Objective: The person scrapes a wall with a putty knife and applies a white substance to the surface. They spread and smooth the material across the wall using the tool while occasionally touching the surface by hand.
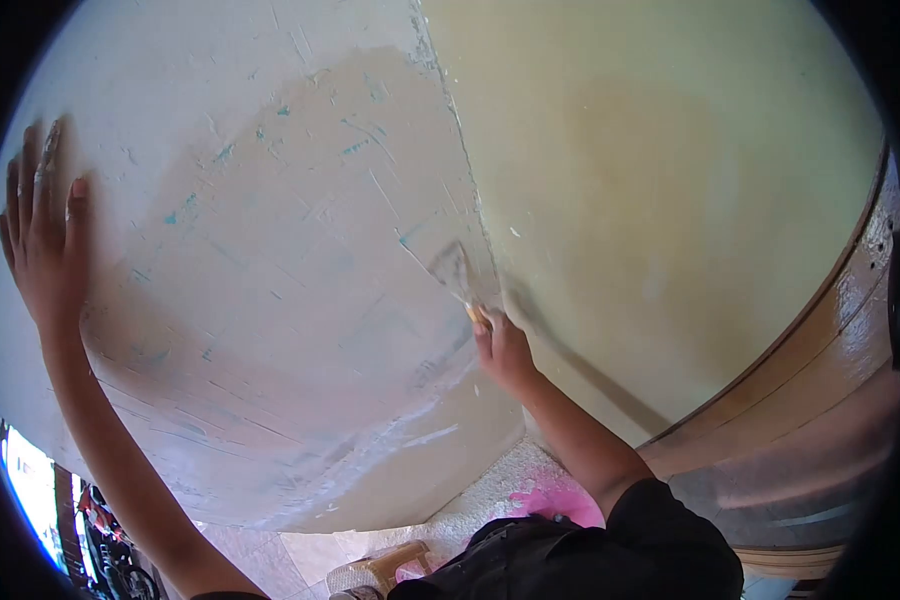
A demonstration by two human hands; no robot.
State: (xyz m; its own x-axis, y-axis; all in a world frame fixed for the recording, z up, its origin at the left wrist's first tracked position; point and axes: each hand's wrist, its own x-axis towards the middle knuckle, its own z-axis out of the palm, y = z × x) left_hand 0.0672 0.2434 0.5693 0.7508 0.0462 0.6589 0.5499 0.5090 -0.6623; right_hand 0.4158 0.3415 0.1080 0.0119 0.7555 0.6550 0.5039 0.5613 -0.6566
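Observation:
A scraper (451, 270) with a flat metal blade and a yellowish handle is gripped in my right hand (505, 347). Its blade lies against the scuffed pale wall (300, 240), close to the corner seam. Scratches and small teal patches mark this wall. My left hand (45, 225) rests flat on the same wall at the far left, fingers stretched upward, with whitish residue on one finger. Nothing is held in it.
A yellowish wall (670, 200) meets the scuffed one at the corner. Curved wooden trim (790, 400) runs along the right. Below are a pink patch (560, 497) on the debris-strewn floor, a small wooden stool (390, 567) and, lower left, a motorbike (120, 570).

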